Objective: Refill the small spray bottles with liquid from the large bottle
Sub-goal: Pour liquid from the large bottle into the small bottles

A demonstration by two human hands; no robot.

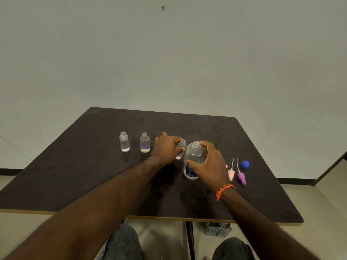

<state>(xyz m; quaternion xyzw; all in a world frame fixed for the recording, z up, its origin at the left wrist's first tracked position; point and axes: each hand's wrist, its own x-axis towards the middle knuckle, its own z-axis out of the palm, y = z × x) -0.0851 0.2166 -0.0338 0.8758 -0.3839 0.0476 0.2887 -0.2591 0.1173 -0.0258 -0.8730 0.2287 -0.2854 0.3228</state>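
The large clear bottle (pixel 194 158) with a blue label stands uncapped on the dark table (pixel 93 175), and my right hand (pixel 210 164) is wrapped around its body. Just left of it my left hand (pixel 166 149) grips a small clear bottle (pixel 181 147), also uncapped and standing on the table. Two more small open bottles stand further left: one (pixel 124 142) with clear liquid, one (pixel 144 143) with a purple tint low down.
Right of the large bottle lie a pink spray head (pixel 231 173), a purple spray head (pixel 241 178) and a blue cap (pixel 245 164). Another pink piece (pixel 226 166) peeks from behind my right hand. A grey basket (pixel 216 228) sits under the table's near edge.
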